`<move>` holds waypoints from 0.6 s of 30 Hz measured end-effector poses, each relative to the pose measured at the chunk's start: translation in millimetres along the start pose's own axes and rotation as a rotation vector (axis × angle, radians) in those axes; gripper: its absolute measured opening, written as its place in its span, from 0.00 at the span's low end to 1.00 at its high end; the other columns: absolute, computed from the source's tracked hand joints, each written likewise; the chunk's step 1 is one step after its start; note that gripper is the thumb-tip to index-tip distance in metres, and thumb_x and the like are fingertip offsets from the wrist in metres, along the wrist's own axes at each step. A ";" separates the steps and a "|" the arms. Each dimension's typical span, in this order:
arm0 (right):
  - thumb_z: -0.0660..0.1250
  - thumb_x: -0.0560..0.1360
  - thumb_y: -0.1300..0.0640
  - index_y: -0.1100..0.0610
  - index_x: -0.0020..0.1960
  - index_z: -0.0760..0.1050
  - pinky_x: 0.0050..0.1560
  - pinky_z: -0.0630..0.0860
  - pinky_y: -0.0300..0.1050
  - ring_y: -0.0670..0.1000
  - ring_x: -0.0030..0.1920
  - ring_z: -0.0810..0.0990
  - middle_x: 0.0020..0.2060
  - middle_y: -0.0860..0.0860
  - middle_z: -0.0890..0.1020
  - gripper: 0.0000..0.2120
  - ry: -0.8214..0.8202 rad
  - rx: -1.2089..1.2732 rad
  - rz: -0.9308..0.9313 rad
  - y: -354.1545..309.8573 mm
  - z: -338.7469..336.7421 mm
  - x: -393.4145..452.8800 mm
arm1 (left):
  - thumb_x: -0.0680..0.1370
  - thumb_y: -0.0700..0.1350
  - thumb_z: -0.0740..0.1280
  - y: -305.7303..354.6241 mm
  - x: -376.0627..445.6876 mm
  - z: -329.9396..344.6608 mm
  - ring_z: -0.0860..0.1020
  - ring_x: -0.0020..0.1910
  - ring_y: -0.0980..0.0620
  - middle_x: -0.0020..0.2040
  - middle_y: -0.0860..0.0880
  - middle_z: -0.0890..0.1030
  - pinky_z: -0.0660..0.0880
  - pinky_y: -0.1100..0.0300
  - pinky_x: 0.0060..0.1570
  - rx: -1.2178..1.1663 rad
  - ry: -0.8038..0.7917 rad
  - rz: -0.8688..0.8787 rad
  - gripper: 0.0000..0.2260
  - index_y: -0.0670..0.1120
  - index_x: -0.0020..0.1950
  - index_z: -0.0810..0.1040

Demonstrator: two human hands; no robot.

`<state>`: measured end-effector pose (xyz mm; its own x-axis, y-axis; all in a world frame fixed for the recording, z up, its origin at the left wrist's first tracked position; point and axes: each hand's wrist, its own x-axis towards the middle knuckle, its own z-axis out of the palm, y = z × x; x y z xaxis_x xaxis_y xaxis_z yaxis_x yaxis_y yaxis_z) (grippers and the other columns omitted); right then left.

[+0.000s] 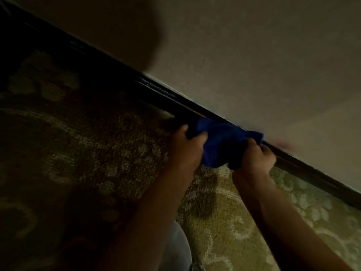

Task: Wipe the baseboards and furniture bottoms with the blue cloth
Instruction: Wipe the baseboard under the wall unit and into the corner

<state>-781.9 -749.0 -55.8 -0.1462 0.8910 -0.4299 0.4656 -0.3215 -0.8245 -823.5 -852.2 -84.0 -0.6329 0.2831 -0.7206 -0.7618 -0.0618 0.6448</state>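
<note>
A: Cloth (220, 141)?
B: Blue, bunched, pressed up against the baseboard (162, 90) where wall (254, 65) meets carpet (224, 222). Stretched between both hands, upper edge touching the dark trim.

A: Fingers?
B: Left hand (188, 147) curled round the cloth's left end, thumb and fingers (202, 136) pinching a fold. Right hand (257, 157) closed in a fist on the right end, knuckles just beside the trim. Both gripping, neither open.

A: Lie of the baseboard?
B: Long axis running diagonally, from upper left, deep in shadow, down to lower right, better lit. Cloth stretched along that same line, ahead of the fingers and beyond them, toward the wall.

A: Nearer hand for the next stroke?
B: Depends on direction. Toward the dark upper-left stretch, left hand leading; toward the lower right, right hand leading, already sitting almost on the trim there. Probably a slide along the axis, not across it, with pressure kept into the wall.

A: Progress?
B: Hard to judge. Wiping under way on this section by the look of it; no telling clean trim from dusty in this light. No furniture bottoms in sight.

A: Anything else?
B: Patterned carpet below, plain pale wall above, a faint reddish smudge (283, 144) on the wall just right of the cloth, too blurred to name. Grey clothing (175, 247) at the bottom edge.
</note>
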 end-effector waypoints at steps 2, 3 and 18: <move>0.62 0.77 0.63 0.56 0.41 0.71 0.48 0.77 0.52 0.59 0.51 0.80 0.45 0.57 0.78 0.06 0.054 -0.014 -0.007 2.3 13.4 -0.2 | 0.77 0.41 0.68 2.2 3.2 -2.5 0.79 0.58 0.44 0.62 0.44 0.79 0.76 0.49 0.60 -0.085 0.090 -0.007 0.18 0.44 0.66 0.76; 0.62 0.76 0.62 0.57 0.44 0.72 0.52 0.78 0.52 0.60 0.52 0.80 0.46 0.58 0.79 0.03 0.061 -0.023 -0.009 4.1 24.9 -4.2 | 0.77 0.40 0.67 3.7 4.5 -8.2 0.79 0.57 0.45 0.61 0.44 0.79 0.76 0.49 0.60 -0.139 0.145 0.000 0.17 0.45 0.66 0.76; 0.65 0.76 0.62 0.54 0.46 0.72 0.41 0.81 0.51 0.55 0.44 0.83 0.43 0.54 0.80 0.04 -0.308 0.130 0.214 3.2 100.8 -69.9 | 0.75 0.45 0.69 46.0 20.0 -94.0 0.79 0.59 0.47 0.63 0.47 0.79 0.75 0.46 0.62 -0.248 0.330 0.117 0.20 0.51 0.68 0.75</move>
<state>-858.3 -844.6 -65.5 -0.3221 0.6679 -0.6709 0.4028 -0.5447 -0.7356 -884.3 -939.3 -92.7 -0.6965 -0.0584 -0.7152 -0.6670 -0.3148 0.6753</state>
